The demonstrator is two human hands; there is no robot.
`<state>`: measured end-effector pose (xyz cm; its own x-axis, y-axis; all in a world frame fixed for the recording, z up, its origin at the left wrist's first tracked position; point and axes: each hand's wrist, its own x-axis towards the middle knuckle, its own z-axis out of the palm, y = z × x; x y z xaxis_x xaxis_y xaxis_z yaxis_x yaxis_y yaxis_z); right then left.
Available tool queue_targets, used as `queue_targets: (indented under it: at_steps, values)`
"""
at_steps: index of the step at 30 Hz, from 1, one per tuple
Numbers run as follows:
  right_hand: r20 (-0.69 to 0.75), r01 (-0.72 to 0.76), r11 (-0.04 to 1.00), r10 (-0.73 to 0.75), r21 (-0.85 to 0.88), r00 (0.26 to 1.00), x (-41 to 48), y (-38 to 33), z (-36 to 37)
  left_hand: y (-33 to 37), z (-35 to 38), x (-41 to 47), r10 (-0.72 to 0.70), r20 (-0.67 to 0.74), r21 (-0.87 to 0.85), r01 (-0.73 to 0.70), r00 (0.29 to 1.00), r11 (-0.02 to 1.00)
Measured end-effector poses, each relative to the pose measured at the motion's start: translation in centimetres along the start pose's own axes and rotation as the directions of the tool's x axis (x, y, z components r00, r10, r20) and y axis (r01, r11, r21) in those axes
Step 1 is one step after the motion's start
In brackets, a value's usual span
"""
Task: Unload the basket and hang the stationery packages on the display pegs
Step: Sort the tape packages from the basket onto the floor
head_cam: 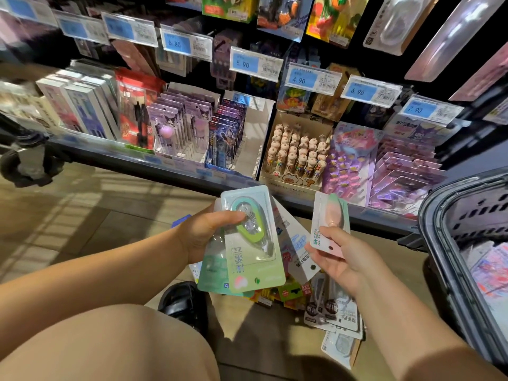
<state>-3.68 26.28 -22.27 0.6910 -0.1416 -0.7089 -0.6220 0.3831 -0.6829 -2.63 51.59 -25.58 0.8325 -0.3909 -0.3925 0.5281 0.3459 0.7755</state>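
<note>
A fanned stack of green-and-white blister-carded packages [255,259] is gripped in the left hand [203,235], the thumb pressed on the top card, apparently so that like items are kept together. A single pink-and-white blister package [331,218] is pinched by the right hand [343,259], probably for sorting. The grey perforated plastic basket [439,243] is seen at the right, and loose carded packages [330,309] are left on the near floor.

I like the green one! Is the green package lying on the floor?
No, the left hand grips the green package, holding it up above the floor.
</note>
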Motion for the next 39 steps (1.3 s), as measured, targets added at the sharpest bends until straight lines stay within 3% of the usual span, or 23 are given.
queue_targets:
  at_steps: [10,17,20,30,34,36,39]
  values:
    - [0.050,0.023,0.994,-0.018,-0.111,0.999,1.0,0.7,0.2,-0.3,0.1,0.1,-0.067,0.019,-0.021,0.068,0.998,0.997]
    - [-0.010,0.214,0.961,-0.219,-0.177,0.976,2.1,0.8,-0.6,-0.5,-0.4,0.2,-0.086,0.131,-0.090,0.098,0.988,0.991]
    - [-0.027,0.299,0.929,-0.312,-0.220,0.950,2.2,0.7,-0.8,-0.6,-0.4,0.0,-0.079,0.183,-0.121,0.102,0.980,0.987]
    - [0.005,0.498,0.788,-0.533,-0.361,0.846,2.1,-0.1,-2.5,-0.4,-1.1,-0.3,-0.078,0.166,-0.152,0.103,0.983,0.983]
    - [0.023,0.576,0.633,-0.662,-0.517,0.749,1.3,-0.6,-2.9,-0.6,-0.9,-0.1,-0.098,0.145,-0.148,0.119,0.985,0.982]
    - [0.046,0.562,0.607,-0.655,-0.562,0.754,1.6,-0.5,-2.8,-1.4,-0.9,0.3,-0.117,0.111,-0.136,0.131,0.987,0.982]
    - [0.031,0.504,0.650,-0.596,-0.569,0.803,2.4,-0.1,-3.0,-2.2,-0.8,0.7,-0.143,0.081,-0.092,0.151,0.986,0.984]
